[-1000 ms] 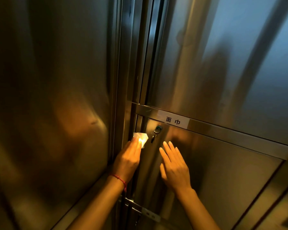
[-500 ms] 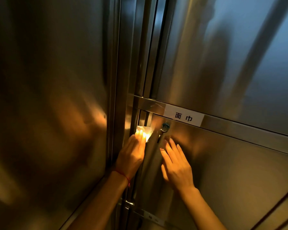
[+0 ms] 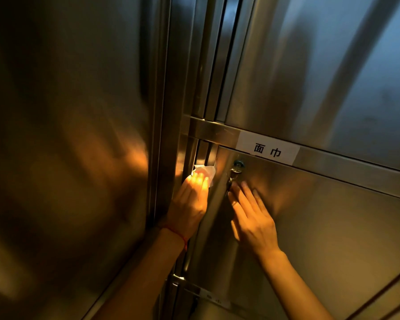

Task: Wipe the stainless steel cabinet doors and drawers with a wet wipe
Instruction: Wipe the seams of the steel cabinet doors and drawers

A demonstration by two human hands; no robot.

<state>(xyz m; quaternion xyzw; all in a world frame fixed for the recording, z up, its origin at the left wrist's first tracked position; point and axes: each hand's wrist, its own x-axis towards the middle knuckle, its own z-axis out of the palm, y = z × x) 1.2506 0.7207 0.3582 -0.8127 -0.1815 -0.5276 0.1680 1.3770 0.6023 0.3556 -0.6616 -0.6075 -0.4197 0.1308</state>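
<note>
Steel cabinet door [image 3: 310, 227] is taking both hands. The left hand [image 3: 189, 202], with a red string [image 3: 178, 236] at the wrist, is pressing a white wet wipe [image 3: 206, 172] with straight fingers against the door's left edge, just beside the vertical frame post [image 3: 169, 135]. The right hand [image 3: 252, 220] is lying flat and relaxed on the door face, holding nothing, fingertips just below the lock [image 3: 237, 167] with its key. A white label [image 3: 267, 150] is sitting on the rail above.
</note>
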